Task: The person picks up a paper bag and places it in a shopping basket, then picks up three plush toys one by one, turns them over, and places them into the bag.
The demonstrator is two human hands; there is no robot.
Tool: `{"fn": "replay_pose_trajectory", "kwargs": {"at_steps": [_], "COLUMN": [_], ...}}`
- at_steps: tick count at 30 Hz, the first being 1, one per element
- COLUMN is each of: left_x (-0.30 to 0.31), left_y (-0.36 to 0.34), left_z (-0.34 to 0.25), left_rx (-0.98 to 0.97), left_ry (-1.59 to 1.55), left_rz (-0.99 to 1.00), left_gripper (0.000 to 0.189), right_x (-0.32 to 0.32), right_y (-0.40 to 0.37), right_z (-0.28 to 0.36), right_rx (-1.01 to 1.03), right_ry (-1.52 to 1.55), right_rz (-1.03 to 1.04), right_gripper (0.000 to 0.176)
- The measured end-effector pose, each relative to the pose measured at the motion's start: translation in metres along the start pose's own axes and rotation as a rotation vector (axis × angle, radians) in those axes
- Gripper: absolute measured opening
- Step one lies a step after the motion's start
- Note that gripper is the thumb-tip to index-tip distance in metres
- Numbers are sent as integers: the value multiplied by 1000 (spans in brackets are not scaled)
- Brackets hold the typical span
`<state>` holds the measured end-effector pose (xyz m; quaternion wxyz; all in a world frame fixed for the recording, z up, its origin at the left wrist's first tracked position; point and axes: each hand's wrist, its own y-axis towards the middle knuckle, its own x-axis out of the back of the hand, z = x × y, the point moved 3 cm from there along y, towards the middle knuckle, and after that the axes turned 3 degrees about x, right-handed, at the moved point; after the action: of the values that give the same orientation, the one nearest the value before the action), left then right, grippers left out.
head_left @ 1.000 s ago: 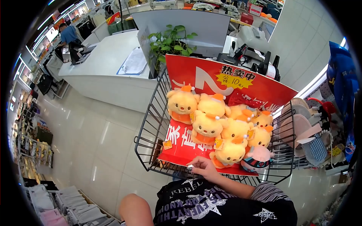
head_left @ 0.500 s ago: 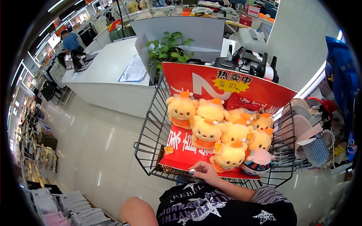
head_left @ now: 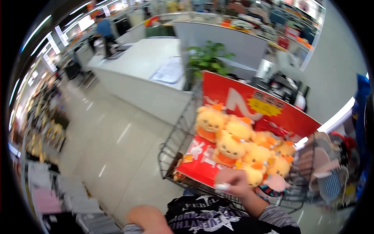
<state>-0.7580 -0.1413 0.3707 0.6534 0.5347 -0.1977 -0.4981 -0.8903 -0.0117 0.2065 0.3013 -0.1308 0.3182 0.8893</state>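
My right hand [head_left: 235, 182] is closed in a pinch over the near side of the basket. Between its fingertips is a small white object [head_left: 223, 187], blurred and too small to name. Just beyond the hand sit several yellow plush toys [head_left: 230, 147] with orange hats, piled on a red sign board [head_left: 200, 165] inside a black wire basket [head_left: 165, 156]. A pink plush toy [head_left: 276, 182] with a dark patterned band lies right of my wrist. Of my left arm only a bent part [head_left: 147, 218] shows at the bottom edge; the left hand is out of view.
A red price board [head_left: 233, 95] stands at the basket's back. Beyond are a white counter [head_left: 136, 52] with papers [head_left: 168, 71] and a green plant [head_left: 210, 58]. Slippers [head_left: 331, 183] hang at right. Goods racks [head_left: 46, 124] line the left. A person in blue [head_left: 103, 29] stands far back.
The view has swung left, so basket and toys appear farther right and the picture is blurred. My right hand, still pinching the white object, has risen over the toys' near edge.
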Motion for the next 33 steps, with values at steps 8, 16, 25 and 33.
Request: {"fn": "replay_pose_trajectory", "kwargs": {"at_steps": [8, 16, 25, 33], "left_x": [69, 70, 67, 62], "left_y": [-78, -93, -113, -108], "left_z": [-16, -21, -20, -14], "left_rx": [713, 928, 1052, 1093], "left_ry": [264, 170, 156, 226], "left_rz": [414, 524, 523, 692], "left_gripper": [52, 45, 28, 24], "right_x": [-90, -88, -81, -77], "right_y": [81, 89, 108, 90], "right_z": [158, 164, 100, 131], "right_rx": [875, 493, 429, 829], "right_ry": [301, 592, 361, 730], "right_rz": [471, 965, 828, 688], "right_gripper": [17, 18, 23, 15]}}
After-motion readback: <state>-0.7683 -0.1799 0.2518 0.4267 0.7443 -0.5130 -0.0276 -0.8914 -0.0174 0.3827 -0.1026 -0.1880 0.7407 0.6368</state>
